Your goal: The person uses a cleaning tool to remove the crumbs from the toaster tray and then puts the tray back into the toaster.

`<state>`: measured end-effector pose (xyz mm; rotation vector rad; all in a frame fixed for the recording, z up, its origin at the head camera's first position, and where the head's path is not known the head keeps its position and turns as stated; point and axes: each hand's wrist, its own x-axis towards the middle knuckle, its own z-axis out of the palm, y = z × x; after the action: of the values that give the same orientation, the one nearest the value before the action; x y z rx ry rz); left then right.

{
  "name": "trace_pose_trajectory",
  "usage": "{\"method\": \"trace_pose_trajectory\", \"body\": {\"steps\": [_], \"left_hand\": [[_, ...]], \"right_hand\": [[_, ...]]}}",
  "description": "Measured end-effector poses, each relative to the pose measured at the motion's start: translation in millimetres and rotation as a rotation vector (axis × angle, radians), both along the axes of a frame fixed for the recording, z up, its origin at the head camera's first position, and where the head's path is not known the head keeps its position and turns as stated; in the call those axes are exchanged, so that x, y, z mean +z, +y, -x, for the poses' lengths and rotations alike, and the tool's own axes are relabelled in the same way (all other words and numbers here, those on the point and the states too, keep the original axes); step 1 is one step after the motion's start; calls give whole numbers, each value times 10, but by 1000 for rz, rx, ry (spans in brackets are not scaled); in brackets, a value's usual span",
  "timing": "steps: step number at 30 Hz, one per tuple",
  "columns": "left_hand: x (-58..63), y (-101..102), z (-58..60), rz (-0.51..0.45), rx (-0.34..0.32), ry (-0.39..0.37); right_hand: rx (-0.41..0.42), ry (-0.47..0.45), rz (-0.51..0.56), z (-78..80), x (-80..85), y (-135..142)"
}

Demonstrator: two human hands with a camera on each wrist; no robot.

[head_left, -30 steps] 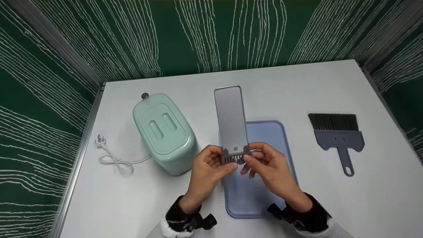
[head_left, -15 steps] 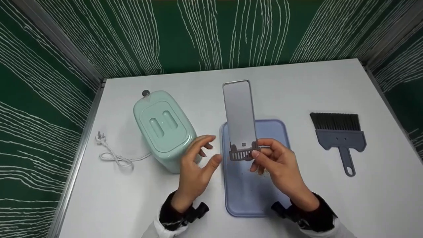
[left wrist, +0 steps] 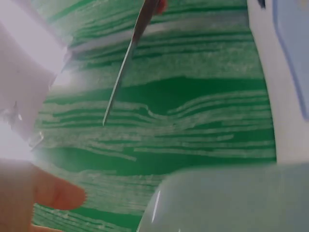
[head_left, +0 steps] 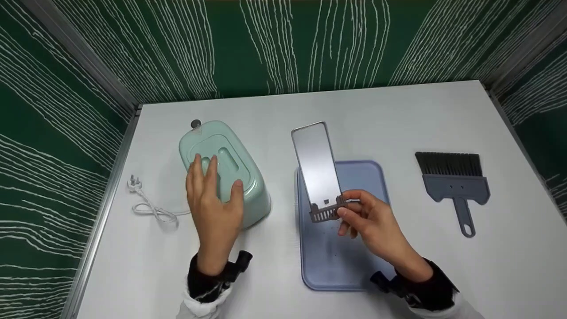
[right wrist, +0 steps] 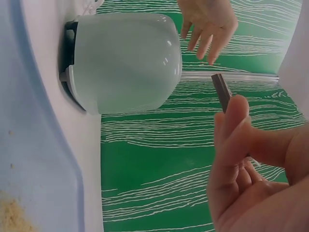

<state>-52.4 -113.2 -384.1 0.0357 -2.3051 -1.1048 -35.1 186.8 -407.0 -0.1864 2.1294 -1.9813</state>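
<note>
My right hand (head_left: 376,228) pinches the slotted grey end of a metal toaster crumb tray (head_left: 315,161), holding it tilted above a light blue tray (head_left: 345,270). In the left wrist view this crumb tray (left wrist: 120,72) appears nearly edge-on. The mint green toaster (head_left: 258,206), with a covered top bearing two long recesses, stands at left. Over that top hovers my left hand (head_left: 215,212), fingers spread and holding nothing. From the right wrist view, a gap shows between the left fingertips and the toaster (right wrist: 130,63).
Yellowish crumbs (right wrist: 12,215) lie on the blue tray. A grey hand brush (head_left: 456,188) with dark bristles rests at right on the white table (head_left: 367,119). The toaster's white cord (head_left: 155,215) and plug (head_left: 134,188) lie at left. Green walls with white lines stand behind the table.
My left hand has let go of the crumb tray and moved left over the toaster. The right hand keeps its hold; the crumb tray first shifted right, then tipped lower and leftward.
</note>
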Motion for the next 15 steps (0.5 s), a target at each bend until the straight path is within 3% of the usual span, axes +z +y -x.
{"method": "trace_pose_trajectory", "body": {"steps": [4,7,11,15], "left_hand": [[94,-176,-4,-2,27,-276],[150,-268,-2,-43,16,-421],[194,-335,14,-71,-6,-528],[213,-375,22,-62,-32,-581]], "right_hand": [[49,-2,-47,-3,-52,32],[77,-8,-79,-16,-95,50],[104,-17,-110,-44,-159,61],[148,-37,-125,-80,-226,53]]}}
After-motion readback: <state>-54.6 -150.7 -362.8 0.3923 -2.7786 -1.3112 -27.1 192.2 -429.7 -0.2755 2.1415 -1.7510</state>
